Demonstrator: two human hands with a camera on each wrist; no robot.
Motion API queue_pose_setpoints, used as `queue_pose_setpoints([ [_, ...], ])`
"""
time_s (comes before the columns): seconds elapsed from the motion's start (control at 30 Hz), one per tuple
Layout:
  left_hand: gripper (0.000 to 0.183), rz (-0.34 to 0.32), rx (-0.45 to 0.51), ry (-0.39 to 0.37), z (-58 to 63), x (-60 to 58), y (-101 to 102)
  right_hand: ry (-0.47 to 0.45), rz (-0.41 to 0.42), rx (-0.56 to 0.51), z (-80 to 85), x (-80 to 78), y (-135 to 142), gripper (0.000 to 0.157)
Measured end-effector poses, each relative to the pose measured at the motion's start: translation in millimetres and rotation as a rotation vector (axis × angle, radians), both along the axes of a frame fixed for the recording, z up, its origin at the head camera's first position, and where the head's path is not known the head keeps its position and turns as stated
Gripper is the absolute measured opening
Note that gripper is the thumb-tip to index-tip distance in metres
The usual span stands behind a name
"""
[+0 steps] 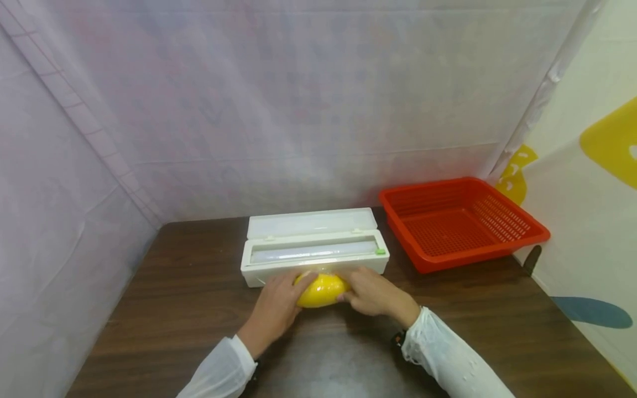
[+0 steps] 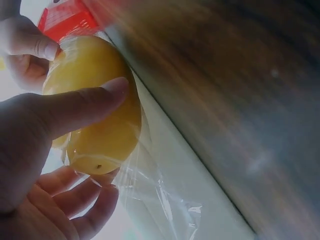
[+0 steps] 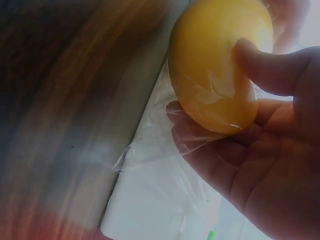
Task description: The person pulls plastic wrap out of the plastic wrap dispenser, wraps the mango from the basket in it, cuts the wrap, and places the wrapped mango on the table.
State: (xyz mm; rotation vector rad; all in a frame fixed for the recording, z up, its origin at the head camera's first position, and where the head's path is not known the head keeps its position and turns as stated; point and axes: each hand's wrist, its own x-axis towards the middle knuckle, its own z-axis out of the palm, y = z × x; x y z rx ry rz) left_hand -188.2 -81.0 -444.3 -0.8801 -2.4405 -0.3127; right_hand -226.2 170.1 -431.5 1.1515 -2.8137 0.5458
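Observation:
A smooth yellow mango (image 1: 323, 291), with clear plastic wrap clinging to it, is held between both hands in front of the white cling film dispenser (image 1: 259, 273). My left hand (image 1: 280, 298) grips one end, thumb across the skin and fingers curled beneath, as the left wrist view shows. The other end is in my right hand (image 1: 374, 293), its thumb pressing the side and its fingers under the fruit. Loose clear wrap (image 2: 165, 200) trails off the mango by the left hand. More wrap (image 3: 150, 145) spreads below the right fingers. The dispenser's lid (image 1: 313, 223) stands open, showing a film roll (image 1: 313, 252).
A red plastic basket (image 1: 423, 257) with perforated sides sits at the table's back right, beside the dispenser. A small green piece (image 1: 380, 251) is at the dispenser's right end. The brown wooden table (image 1: 164, 309) meets a white sheet wall (image 1: 298, 110) behind.

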Motion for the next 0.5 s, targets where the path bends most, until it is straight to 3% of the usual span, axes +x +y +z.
queue_pose_setpoints([
  [0.1, 0.082, -0.004, -0.002, -0.002, 2.0, -0.2, -0.7, -0.031, -0.007, -0.014, 2.1, -0.4, 0.7, 0.041],
  [0.3, 0.084, 0.004, -0.014, -0.097, 9.6, 0.5, -3.4, -0.077, -0.047, -0.068, 6.6, -1.7, 3.0, 0.053],
  [0.5, 0.079, -0.005, 0.019, -0.146, 13.2, -0.3, -5.3, -0.061, -0.072, -0.069, 7.8, -2.2, 4.2, 0.054],
])
